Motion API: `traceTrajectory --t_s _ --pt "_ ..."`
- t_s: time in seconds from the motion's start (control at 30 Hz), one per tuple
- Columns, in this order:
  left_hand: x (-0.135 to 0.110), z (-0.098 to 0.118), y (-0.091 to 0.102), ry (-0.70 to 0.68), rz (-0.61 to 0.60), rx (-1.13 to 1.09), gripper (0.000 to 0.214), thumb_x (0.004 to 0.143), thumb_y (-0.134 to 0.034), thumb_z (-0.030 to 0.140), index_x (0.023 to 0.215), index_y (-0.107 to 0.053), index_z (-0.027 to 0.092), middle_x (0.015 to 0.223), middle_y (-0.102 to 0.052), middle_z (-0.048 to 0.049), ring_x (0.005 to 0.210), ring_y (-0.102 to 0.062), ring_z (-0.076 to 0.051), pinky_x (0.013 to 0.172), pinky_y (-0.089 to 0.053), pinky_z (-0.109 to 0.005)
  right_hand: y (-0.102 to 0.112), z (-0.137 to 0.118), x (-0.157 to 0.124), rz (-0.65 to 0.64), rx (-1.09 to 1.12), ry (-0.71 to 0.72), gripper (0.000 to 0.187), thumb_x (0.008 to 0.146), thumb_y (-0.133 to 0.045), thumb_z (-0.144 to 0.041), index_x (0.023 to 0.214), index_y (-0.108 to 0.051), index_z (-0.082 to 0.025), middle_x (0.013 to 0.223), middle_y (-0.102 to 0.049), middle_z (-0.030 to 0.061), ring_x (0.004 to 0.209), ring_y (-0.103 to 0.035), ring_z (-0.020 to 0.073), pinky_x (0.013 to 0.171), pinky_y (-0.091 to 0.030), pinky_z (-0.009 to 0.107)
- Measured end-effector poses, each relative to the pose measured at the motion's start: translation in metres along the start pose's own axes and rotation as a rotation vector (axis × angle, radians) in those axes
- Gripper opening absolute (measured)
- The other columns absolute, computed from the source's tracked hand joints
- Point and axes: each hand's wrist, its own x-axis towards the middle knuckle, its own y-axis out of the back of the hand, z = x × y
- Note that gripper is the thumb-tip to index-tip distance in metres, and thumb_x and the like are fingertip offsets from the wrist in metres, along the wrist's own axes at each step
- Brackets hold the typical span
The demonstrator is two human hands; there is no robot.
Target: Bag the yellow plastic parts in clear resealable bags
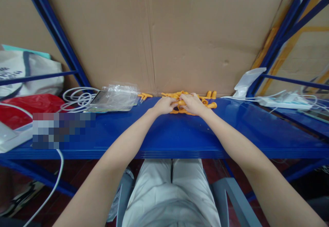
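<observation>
Both hands are together at the back of the blue shelf, over a pile of orange plastic pieces (pixel 182 111). My left hand (pixel 163 105) has its fingers closed around an orange piece at the pile's left side. Close beside it, my right hand (pixel 191 104) curls its fingers over an orange piece too; the fingertips are partly hidden. Some pieces have a cup-like or rounded end, such as the orange piece (pixel 212 105) right of my right hand. Apart to the left lie orange T-shaped handles (pixel 145 96) with thin, spiral-looking metal tips.
Clear plastic bags (pixel 119 95) and coiled white cable (pixel 81 98) lie on the left. Two small orange pieces (pixel 211 94) stand near the cardboard wall (pixel 185 38). A white power strip (pixel 285 102) is at right. Blue frame posts (pixel 58 31) flank the shelf (pixel 177 138).
</observation>
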Motion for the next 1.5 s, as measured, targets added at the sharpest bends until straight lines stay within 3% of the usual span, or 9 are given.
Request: traceTrajectory --t_s 0.27,0.57,1.2,1.5 --pt "-0.004 -0.002 0.006 0.053 -0.013 0.058 0.023 0.089 -0.054 0.026 0.086 -0.075 0.018 0.088 -0.075 -0.0076 0.082 -0.068 -0.022 0.076 -0.050 -0.031 -0.006 0.005 0.000 -0.002 0.054 0.032 0.023 0.090 -0.053 -0.026 0.109 -0.061 -0.016 0.106 -0.071 0.0154 0.106 -0.062 0.0303 0.093 -0.036 0.042" --pt "-0.006 0.004 0.011 0.056 -0.030 0.171 0.029 0.089 -0.049 0.026 0.092 -0.077 0.016 0.095 -0.076 -0.0095 0.087 -0.069 -0.023 0.076 -0.048 -0.030 -0.007 0.002 0.001 -0.016 0.083 0.034 0.028 0.093 -0.050 -0.025 0.115 -0.064 -0.016 0.119 -0.069 0.0146 0.113 -0.060 0.0300 0.098 -0.035 0.044" --pt "-0.007 0.012 0.015 0.023 -0.019 0.203 0.027 0.087 -0.050 0.026 0.086 -0.076 0.015 0.091 -0.076 -0.0106 0.086 -0.069 -0.024 0.073 -0.046 -0.031 -0.007 0.003 0.003 0.003 0.080 0.077 0.023 0.092 -0.050 -0.023 0.108 -0.065 -0.016 0.110 -0.071 0.0130 0.107 -0.060 0.0276 0.094 -0.036 0.041" --pt "-0.006 0.015 0.015 0.069 -0.031 0.206 0.029 0.088 -0.051 0.027 0.094 -0.077 0.016 0.095 -0.077 -0.0112 0.090 -0.070 -0.025 0.077 -0.048 -0.032 -0.004 0.000 0.003 0.003 0.047 0.052 0.020 0.090 -0.053 -0.023 0.105 -0.063 -0.015 0.106 -0.070 0.0140 0.103 -0.060 0.0284 0.092 -0.034 0.039"
